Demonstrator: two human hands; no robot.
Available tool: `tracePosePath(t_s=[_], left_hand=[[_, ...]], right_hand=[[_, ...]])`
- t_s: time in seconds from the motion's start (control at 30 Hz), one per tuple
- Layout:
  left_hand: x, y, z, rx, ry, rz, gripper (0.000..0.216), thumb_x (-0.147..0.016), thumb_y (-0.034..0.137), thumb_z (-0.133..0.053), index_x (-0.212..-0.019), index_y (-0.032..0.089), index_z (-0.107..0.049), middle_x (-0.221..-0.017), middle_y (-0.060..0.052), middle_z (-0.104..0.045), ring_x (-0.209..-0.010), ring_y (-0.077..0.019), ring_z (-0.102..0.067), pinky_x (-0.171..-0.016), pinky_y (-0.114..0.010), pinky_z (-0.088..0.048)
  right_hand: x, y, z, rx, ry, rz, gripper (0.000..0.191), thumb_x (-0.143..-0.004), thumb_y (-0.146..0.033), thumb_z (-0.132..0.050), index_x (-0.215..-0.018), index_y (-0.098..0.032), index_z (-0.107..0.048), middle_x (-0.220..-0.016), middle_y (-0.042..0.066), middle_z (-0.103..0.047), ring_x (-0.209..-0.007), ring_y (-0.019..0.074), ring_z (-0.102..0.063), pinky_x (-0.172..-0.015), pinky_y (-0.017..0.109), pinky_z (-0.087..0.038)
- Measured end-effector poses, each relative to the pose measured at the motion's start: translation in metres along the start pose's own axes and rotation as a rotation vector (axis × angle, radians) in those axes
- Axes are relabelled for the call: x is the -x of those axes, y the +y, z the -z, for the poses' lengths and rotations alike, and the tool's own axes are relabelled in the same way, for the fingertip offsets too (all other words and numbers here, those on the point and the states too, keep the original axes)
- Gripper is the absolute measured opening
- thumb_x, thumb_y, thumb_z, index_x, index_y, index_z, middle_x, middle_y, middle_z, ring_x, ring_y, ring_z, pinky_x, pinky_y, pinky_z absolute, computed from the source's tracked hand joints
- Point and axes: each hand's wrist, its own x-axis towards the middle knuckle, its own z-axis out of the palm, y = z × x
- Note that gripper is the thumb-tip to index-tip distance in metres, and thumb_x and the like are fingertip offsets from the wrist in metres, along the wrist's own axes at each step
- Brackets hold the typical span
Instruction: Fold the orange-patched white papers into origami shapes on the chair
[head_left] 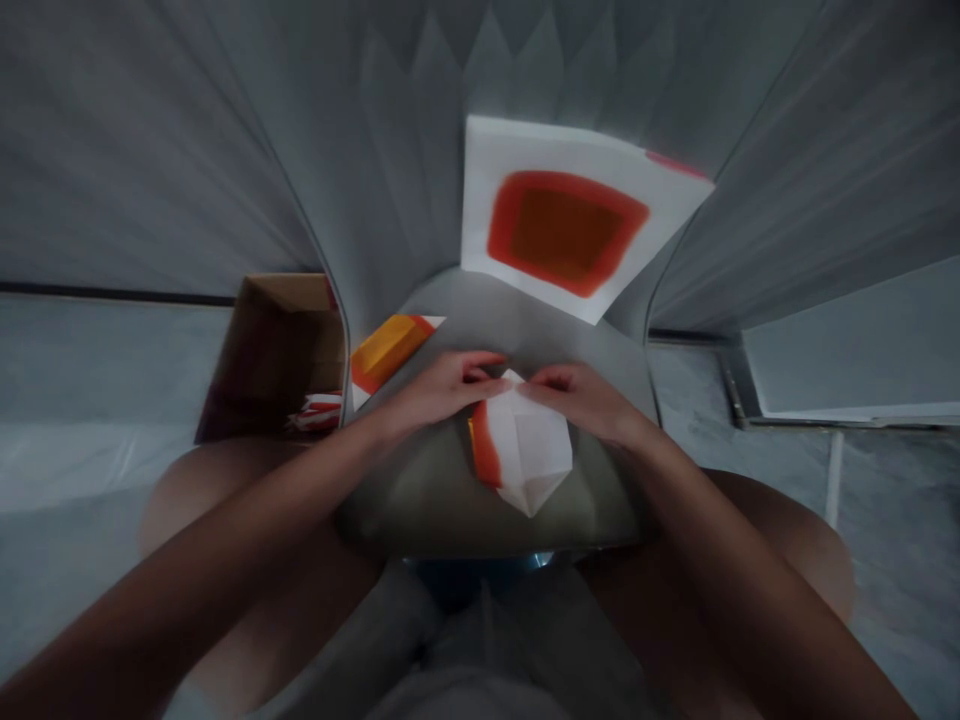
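Note:
A partly folded white paper with a red-orange edge (pixel 525 450) lies on a small grey table (pixel 427 500) between my knees. My left hand (pixel 442 385) pinches its top edge from the left, fingers pressed together on the fold. My right hand (pixel 577 395) presses the same top edge from the right, fingers closed on the paper. Both hands meet at the paper's upper corner.
A flat white sheet with a red and orange square (pixel 570 225) lies at the table's far side. A folded orange piece (pixel 386 350) rests at the left edge. A brown cardboard box (pixel 274 350) holding red and white pieces stands on the floor, left.

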Motion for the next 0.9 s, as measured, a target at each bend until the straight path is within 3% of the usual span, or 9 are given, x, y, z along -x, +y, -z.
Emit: tracePosePath(t_s=[0.2, 0.47, 0.67, 0.9], left_hand=[[-0.002, -0.003, 0.000, -0.020, -0.046, -0.040, 0.029, -0.088, 0.046, -0.075, -0.093, 0.018, -0.081, -0.091, -0.004, -0.078, -0.084, -0.0172, -0.067, -0.074, -0.028, -0.050], [-0.002, -0.004, 0.002, -0.054, -0.092, -0.019, 0.030, -0.088, 0.047, -0.075, -0.094, 0.019, -0.081, -0.089, -0.004, -0.077, -0.078, -0.0151, -0.064, -0.069, -0.026, -0.047], [-0.002, -0.010, 0.004, -0.087, -0.152, 0.009, 0.035, -0.087, 0.052, -0.075, -0.095, 0.020, -0.082, -0.085, -0.003, -0.075, -0.075, -0.0148, -0.062, -0.066, -0.026, -0.044], [-0.002, -0.011, 0.003, -0.113, -0.176, 0.015, 0.035, -0.083, 0.052, -0.077, -0.091, 0.019, -0.081, -0.077, -0.001, -0.070, -0.069, -0.0131, -0.056, -0.062, -0.025, -0.039]], right_hand=[[-0.002, 0.003, -0.002, -0.032, -0.008, 0.049, 0.036, -0.085, -0.054, -0.073, -0.096, -0.020, -0.079, -0.090, 0.004, -0.077, -0.076, 0.0169, -0.064, -0.065, 0.028, -0.048], [-0.002, 0.003, -0.011, -0.076, 0.083, 0.043, 0.032, -0.087, -0.052, -0.071, -0.092, -0.022, -0.081, -0.089, 0.002, -0.077, -0.078, 0.0175, -0.065, -0.067, 0.028, -0.049], [-0.003, 0.003, -0.014, -0.104, 0.082, 0.021, 0.030, -0.083, -0.051, -0.075, -0.089, -0.021, -0.079, -0.087, 0.003, -0.075, -0.077, 0.0170, -0.064, -0.069, 0.029, -0.050], [-0.005, 0.005, -0.015, -0.018, 0.052, 0.084, 0.032, -0.087, -0.051, -0.069, -0.086, -0.020, -0.077, -0.085, 0.003, -0.075, -0.078, 0.0180, -0.065, -0.071, 0.030, -0.051]])
